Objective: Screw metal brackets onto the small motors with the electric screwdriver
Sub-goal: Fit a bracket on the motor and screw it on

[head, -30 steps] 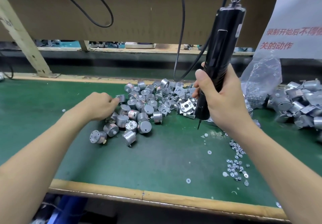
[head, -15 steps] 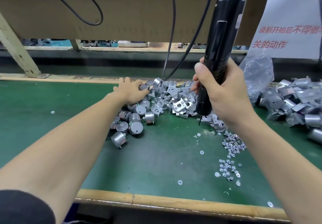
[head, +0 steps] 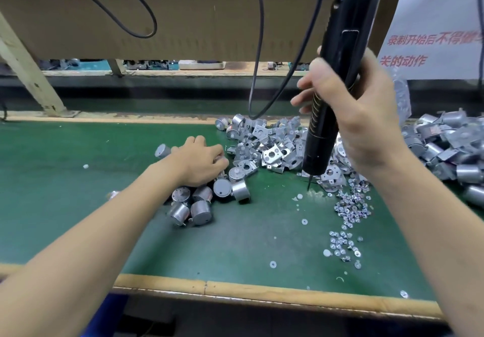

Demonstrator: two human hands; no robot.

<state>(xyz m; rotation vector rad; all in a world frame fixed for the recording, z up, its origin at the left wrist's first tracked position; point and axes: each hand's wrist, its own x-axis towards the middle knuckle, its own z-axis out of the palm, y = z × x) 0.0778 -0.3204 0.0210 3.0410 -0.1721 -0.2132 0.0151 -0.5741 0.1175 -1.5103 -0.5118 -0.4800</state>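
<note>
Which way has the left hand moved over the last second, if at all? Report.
Yes: the left hand moved right, closer to the bracket pile.

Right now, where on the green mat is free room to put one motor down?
Free: the green mat left of the left hand and the motors; also the nearly bare strip between those motors, the screws and the wooden front edge. Crowded: the brackets beside the electric screwdriver, and the far right pile.
</note>
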